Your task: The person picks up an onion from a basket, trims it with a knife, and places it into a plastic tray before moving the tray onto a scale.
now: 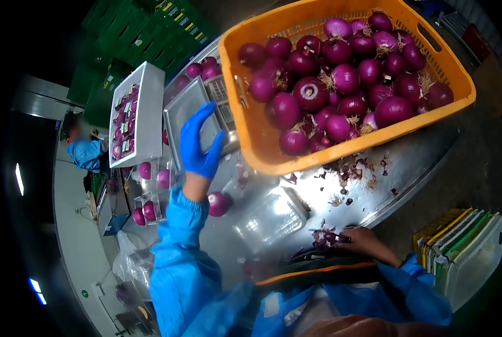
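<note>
My left hand, in a blue glove, is raised over the metal table with thumb and fingers apart, holding nothing. Behind it lies a grey tray, and a red onion rests on the table near the wrist. My right hand, ungloved, is low at the table's near edge with its fingers curled. It is against a clump of dark purple onion skins; whatever it grips is hard to distinguish. A clear plastic punnet sits on the table between my hands.
An orange crate full of red onions stands on the table. Loose skins lie before it. To the left are a white box of packed onions and filled punnets. Folders stand at right; a co-worker is far left.
</note>
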A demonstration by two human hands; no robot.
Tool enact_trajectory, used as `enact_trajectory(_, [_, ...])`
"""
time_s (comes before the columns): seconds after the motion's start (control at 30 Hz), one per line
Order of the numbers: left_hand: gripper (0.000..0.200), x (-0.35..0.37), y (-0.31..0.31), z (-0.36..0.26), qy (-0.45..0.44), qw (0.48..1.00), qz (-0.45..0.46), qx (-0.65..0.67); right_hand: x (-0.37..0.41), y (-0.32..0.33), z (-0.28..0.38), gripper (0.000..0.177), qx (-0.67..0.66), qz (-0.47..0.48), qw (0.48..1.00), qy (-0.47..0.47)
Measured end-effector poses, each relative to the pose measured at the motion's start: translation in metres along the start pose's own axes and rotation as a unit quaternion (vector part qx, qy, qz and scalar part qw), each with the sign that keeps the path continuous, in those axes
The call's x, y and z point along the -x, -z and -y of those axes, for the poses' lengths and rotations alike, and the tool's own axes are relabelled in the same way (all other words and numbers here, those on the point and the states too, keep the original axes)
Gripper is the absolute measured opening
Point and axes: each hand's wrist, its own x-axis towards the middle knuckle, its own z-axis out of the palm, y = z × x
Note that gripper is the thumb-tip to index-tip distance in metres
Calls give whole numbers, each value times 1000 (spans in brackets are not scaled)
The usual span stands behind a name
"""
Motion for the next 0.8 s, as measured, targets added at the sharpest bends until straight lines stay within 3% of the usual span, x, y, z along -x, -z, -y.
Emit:
enact_trajectory(0.07, [54, -68, -27, -20, -91, 993, 75, 4, -3, 10, -11, 35, -103, -65, 991, 47])
enact_trajectory(0.13, [52, -124, -65, -40, -147, 977, 148, 39, -9, 19, -12, 31, -100, -111, 986, 75])
enact_trajectory(0.2, [44, -163, -122, -30, -219, 960, 173, -28, -14, 29, -10, 28, -93, -158, 978, 104])
enact_trajectory(0.3, [39, -202, -211, -4, -143, 873, 374, -280, -13, 39, -19, 27, -107, -190, 973, 76])
enact_trajectory(0.5, [32, -214, -270, 12, -70, 828, 398, -389, 3, 34, -47, 18, -176, -314, 933, -20])
enact_trajectory(0.63, [26, -215, -246, 1, -49, 873, 366, -318, 12, 36, -46, 18, -238, -336, 909, -69])
enact_trajectory(0.7, [47, -215, -196, -40, 12, 919, 340, -198, 12, 34, -42, 15, -225, -362, 903, -46])
enact_trajectory(0.73, [66, -210, -177, -33, -11, 948, 315, -53, 12, 32, -41, 14, -219, -375, 900, -34])
enact_trajectory(0.8, [80, -188, -165, -18, 101, 959, 221, 145, 9, 32, -40, 17, -243, -398, 884, 3])
